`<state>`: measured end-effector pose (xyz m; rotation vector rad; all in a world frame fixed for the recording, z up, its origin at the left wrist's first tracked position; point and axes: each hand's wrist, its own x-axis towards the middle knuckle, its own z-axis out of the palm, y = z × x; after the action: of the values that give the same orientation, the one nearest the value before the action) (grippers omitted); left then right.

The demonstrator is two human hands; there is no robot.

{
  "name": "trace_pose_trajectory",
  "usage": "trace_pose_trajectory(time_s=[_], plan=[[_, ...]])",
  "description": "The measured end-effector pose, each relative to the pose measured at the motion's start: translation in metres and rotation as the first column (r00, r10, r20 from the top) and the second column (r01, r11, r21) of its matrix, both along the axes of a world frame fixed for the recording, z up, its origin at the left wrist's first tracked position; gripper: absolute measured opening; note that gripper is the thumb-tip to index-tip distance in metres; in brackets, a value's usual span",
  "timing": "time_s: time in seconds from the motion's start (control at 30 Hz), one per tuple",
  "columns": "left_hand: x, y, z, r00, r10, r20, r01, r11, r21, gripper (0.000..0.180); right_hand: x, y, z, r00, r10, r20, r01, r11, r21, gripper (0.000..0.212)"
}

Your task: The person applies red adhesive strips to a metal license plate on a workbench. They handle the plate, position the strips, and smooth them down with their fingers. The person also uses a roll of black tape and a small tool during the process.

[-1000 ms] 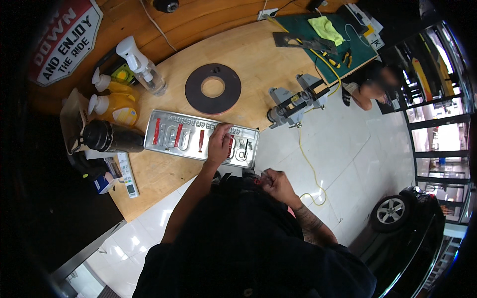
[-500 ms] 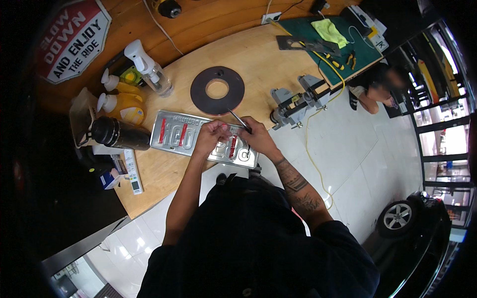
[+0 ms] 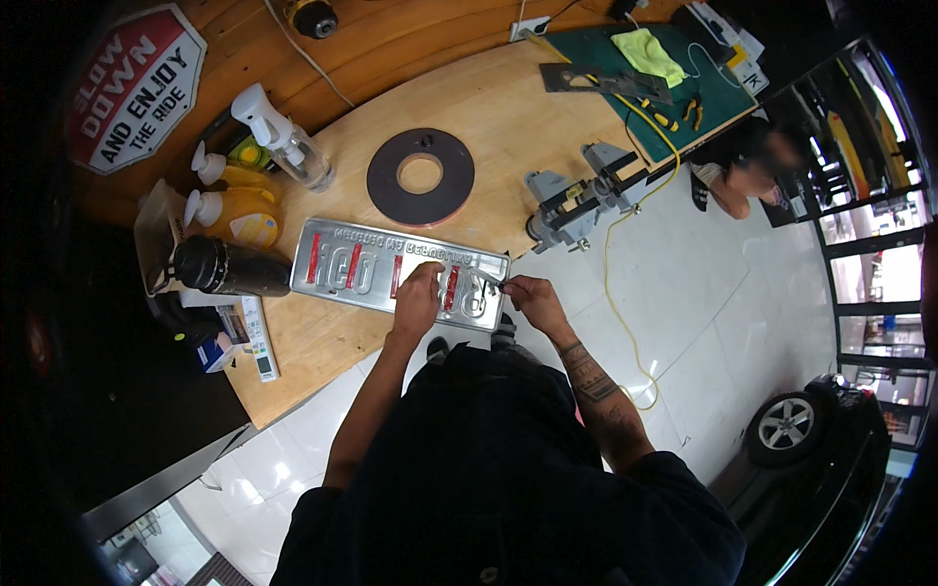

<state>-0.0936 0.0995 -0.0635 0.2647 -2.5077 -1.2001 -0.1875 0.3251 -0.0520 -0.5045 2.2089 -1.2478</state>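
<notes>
Right hand [image 3: 537, 301] pinches a slim tool [image 3: 495, 282] over the plate [image 3: 381, 269], which overhangs the bench [image 3: 313, 337] edge! Left hand [image 3: 418, 296] bends over it, pinch unclear. Looks like detail work; the next move calls for steadiness.

Your right hand [image 3: 532, 301], near your body a second ago and then close beside your left hand [image 3: 418, 301], is now bringing the tool [image 3: 489, 279] to the right end of the plate [image 3: 379, 283]. Your left is resting apart, between red strips [image 3: 451, 288].
</notes>
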Motion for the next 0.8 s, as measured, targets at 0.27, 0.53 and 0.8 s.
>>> trace_pose_trajectory(time_s=[0.27,0.53,0.8], plan=[[0.0,0.011,0.0,0.999,0.044,-0.008,-0.045,0.994,-0.097,0.015,0.001,-0.01,-0.011,0.979,-0.06,-0.195,0.042,0.995,-0.095,0.014],[0.001,0.013,0.011,0.994,0.011,0.107,0.007,0.986,-0.164,0.034,0.003,-0.015,-0.01,0.985,-0.08,-0.152,0.071,0.996,-0.059,0.015],[-0.001,0.014,0.012,0.986,0.027,0.166,-0.002,0.989,-0.149,0.033,0.001,-0.016,-0.016,0.979,-0.056,-0.198,0.037,0.995,-0.098,0.014]])
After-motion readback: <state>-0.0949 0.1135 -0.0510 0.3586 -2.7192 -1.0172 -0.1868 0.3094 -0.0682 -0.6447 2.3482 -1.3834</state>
